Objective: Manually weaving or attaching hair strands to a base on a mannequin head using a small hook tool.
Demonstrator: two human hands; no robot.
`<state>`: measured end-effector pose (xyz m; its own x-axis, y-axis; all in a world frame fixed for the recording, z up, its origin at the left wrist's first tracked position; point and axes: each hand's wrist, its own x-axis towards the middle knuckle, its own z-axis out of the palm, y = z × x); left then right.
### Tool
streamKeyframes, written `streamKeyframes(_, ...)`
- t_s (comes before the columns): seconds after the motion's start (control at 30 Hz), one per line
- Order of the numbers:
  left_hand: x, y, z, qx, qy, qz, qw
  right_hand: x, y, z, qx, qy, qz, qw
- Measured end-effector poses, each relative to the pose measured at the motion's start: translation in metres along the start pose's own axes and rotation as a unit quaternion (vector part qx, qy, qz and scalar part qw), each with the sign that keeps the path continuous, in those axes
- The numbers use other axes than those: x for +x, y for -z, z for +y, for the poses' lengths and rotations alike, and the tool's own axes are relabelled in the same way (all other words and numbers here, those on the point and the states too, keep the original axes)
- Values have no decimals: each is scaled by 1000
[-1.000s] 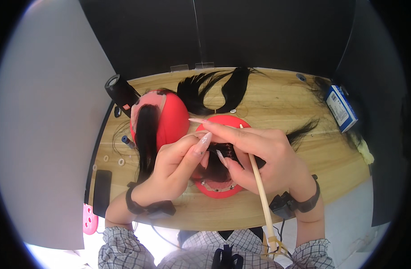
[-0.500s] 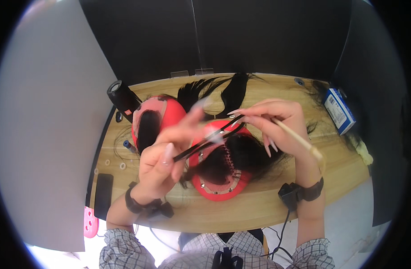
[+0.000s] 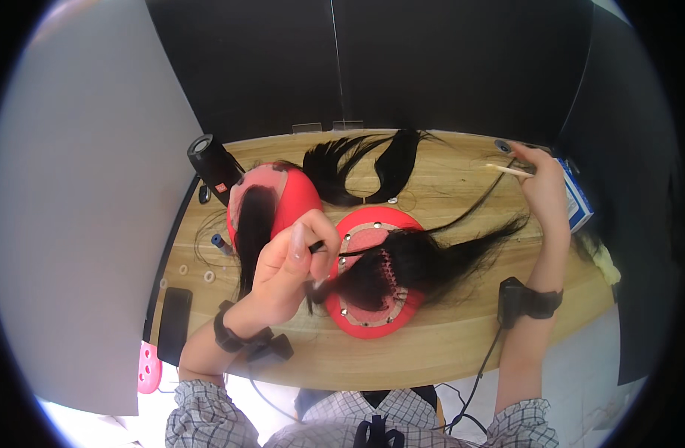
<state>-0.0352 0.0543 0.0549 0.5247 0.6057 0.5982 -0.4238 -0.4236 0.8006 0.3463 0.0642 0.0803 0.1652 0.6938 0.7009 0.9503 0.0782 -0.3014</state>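
A round red pad (image 3: 375,322) lies on the wooden table (image 3: 462,336) with a bundle of long black hair (image 3: 424,261) spread over it. My left hand (image 3: 291,263) hovers over the pad's left edge, fingers pinched on the near end of a thin strand of that hair. My right hand (image 3: 542,187) is stretched to the far right, holding a thin wooden stick (image 3: 508,170) with the other end of the strand drawn taut toward it. Behind my left hand stands a red mannequin head (image 3: 279,201) with a strip of black hair on it.
Another bundle of black hair (image 3: 361,168) lies at the table's back. A black cylinder (image 3: 212,163) stands at the back left, a blue and white box (image 3: 577,200) at the right edge, a black phone (image 3: 173,325) at the left. Small rings and a cable lie near the mannequin head.
My right hand has swung from over the red pad out to the far right, pulling a thin strand away from the bundle. My left hand stayed by the pad's left edge.
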Motion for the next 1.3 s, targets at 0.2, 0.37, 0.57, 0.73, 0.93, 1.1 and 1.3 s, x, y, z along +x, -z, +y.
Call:
streamKeyframes(0.2,4,-10,6,-21,14,-37,999,-17,48,-110,293,71,-156,941)
streamKeyframes(0.37,1,-2,0,-1,76,-44,996,-54,21,-162,360,242,-139,890)
streamKeyframes(0.57,4,-7,2,62,39,-67,995,-63,8,-161,351,271,-114,889)
streamKeyframes(0.73,2,-9,9,11,-31,-70,997,-47,0,-146,411,200,-250,853)
streamKeyframes(0.93,0,-12,15,-67,16,-95,993,-22,4,-100,412,-4,-350,841)
streamKeyframes(1.1,-2,-3,3,-83,-32,-88,992,0,3,-39,336,-63,-250,906)
streamKeyframes(1.3,-2,4,2,9,-52,-55,997,7,-7,24,270,-125,-166,940)
